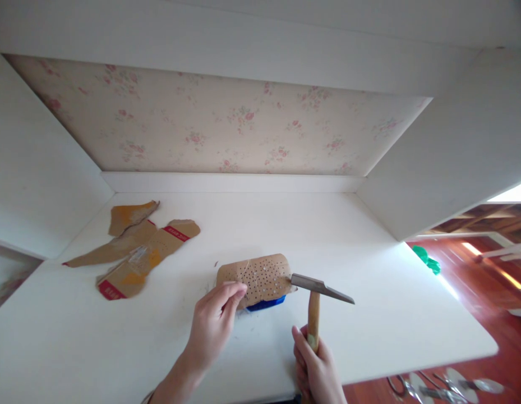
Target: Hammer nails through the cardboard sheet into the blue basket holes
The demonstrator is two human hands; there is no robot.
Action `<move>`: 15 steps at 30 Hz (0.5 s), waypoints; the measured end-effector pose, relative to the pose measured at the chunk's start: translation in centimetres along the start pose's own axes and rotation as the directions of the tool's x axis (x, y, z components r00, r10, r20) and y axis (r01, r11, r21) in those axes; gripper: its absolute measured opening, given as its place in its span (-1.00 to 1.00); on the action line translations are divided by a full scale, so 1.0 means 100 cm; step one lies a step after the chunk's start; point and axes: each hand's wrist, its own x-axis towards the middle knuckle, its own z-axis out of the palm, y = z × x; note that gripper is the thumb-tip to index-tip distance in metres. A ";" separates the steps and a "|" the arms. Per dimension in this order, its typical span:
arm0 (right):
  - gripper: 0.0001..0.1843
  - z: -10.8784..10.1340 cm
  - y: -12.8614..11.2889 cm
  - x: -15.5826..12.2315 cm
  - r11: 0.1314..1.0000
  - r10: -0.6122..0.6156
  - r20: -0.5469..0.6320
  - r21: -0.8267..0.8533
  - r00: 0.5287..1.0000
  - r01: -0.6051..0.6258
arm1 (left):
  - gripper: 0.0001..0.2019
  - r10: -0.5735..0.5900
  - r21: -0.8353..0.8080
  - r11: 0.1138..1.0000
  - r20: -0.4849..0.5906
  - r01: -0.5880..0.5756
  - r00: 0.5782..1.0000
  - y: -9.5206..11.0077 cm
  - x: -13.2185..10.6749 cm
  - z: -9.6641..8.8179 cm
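Observation:
A piece of brown cardboard (pixel 268 275) dotted with many small holes lies on the white desk, with a blue object (pixel 266 304) showing under its front edge. Over the cardboard's left part, my left hand (pixel 216 317) is closed in a pinch. What sits between its fingertips is too small to make out. My right hand (pixel 313 359) is wrapped round the wooden handle of a hammer (pixel 314 314). The hammer's metal head is raised just right of the cardboard, its flat face towards the cardboard and its thin end pointing right.
Torn cardboard pieces (pixel 146 252) with red print lie at the desk's left. White side panels and a flowered back wall (pixel 243 123) enclose the white desk (pixel 369 241). Beyond its right edge are a red floor (pixel 466 280), a green object (pixel 427 260) and metal chair-like legs (pixel 441 387).

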 end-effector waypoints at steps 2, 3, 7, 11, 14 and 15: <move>-0.37 0.000 0.000 0.000 1.000 0.003 -0.001 -0.001 1.000 -0.003 | -0.88 -0.078 -0.005 0.997 -0.001 0.078 0.997 -0.001 -0.001 -0.002; -0.37 0.000 0.000 -0.001 1.000 0.005 0.001 -0.002 1.000 -0.005 | -0.87 -0.119 -0.011 0.993 -0.001 0.119 0.993 -0.002 -0.002 -0.003; -0.38 0.000 0.000 -0.001 1.000 0.000 0.003 -0.012 1.000 0.000 | -0.87 -0.192 -0.049 0.980 0.019 0.192 0.981 -0.002 -0.003 -0.006; -0.37 0.000 0.000 -0.001 1.000 -0.001 0.003 -0.013 1.000 0.001 | -0.91 -0.079 -0.026 0.996 0.025 0.080 0.997 -0.002 -0.003 -0.004; -0.38 0.000 0.000 -0.001 1.000 -0.007 -0.002 -0.010 1.000 0.007 | -0.91 0.028 -0.013 1.000 0.029 -0.028 0.999 -0.003 -0.003 -0.001; -0.38 0.000 0.000 -0.002 1.000 -0.009 -0.003 -0.010 1.000 0.009 | -0.90 0.056 -0.013 0.998 0.031 -0.056 0.998 -0.004 -0.003 -0.001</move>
